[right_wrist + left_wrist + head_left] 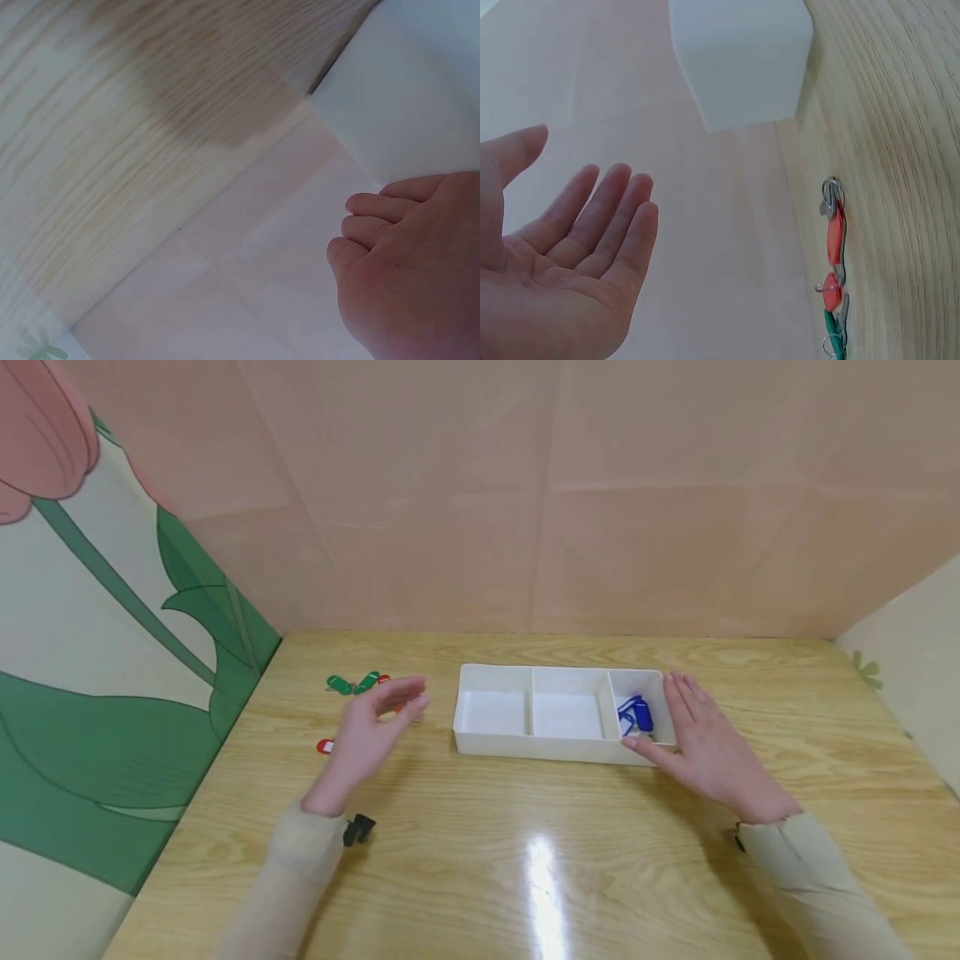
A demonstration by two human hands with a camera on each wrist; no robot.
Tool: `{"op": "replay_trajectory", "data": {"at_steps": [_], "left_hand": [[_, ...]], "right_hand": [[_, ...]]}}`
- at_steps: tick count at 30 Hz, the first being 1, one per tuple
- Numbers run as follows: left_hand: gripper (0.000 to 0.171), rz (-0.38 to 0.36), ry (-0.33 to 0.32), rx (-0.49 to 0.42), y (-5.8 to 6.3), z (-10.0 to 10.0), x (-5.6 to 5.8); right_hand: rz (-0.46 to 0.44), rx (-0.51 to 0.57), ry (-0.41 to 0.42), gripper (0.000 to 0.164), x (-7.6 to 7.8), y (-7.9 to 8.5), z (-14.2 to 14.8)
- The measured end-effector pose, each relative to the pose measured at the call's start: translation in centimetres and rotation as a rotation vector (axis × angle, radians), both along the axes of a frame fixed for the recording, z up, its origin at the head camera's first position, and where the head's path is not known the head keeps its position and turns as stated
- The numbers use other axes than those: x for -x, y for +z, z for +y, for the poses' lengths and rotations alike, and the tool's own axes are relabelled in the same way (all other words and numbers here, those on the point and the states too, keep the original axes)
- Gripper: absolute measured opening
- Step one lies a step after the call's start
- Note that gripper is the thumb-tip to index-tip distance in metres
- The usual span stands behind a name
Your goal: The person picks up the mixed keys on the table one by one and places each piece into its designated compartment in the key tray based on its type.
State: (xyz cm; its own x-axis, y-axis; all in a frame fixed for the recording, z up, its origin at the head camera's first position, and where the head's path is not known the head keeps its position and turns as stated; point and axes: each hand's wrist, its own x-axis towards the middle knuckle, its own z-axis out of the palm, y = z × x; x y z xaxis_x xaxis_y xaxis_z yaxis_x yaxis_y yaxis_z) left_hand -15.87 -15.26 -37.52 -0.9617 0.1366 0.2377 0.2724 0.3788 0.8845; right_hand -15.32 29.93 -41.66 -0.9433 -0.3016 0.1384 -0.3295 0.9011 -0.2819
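My left hand [371, 727] is held above the table, fingers loosely extended and thumb apart, with nothing in it. Beneath and behind it lie keys with green tags [367, 682] and red tags [325, 746]; the hand hides part of them. In the left wrist view, a key with a red tag [835, 238] lies on the wood. My right hand [708, 743] rests against the right end of a white three-compartment box [491, 744], fingers along the end wall and thumb at the front rim. Blue tags [642, 715] lie in the right compartment.
The box's left and middle compartments show bare white floors. Behind the wooden table [465, 860] stands a pinkish wall covering [540, 527]. A wall with a leaf and flower print [97, 760] borders the left edge, and a pale wall [911, 652] the right.
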Motion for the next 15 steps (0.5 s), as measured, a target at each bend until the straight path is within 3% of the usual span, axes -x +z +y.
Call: {"op": "replay_trajectory", "data": {"at_steps": [15], "left_hand": [[0.043, -0.032, 0.067, 0.038, -0.8, -2.9, -0.2]], "right_hand": [[-0.009, 0.003, -0.003, 0.107, -0.1, 0.2, -0.1]]}}
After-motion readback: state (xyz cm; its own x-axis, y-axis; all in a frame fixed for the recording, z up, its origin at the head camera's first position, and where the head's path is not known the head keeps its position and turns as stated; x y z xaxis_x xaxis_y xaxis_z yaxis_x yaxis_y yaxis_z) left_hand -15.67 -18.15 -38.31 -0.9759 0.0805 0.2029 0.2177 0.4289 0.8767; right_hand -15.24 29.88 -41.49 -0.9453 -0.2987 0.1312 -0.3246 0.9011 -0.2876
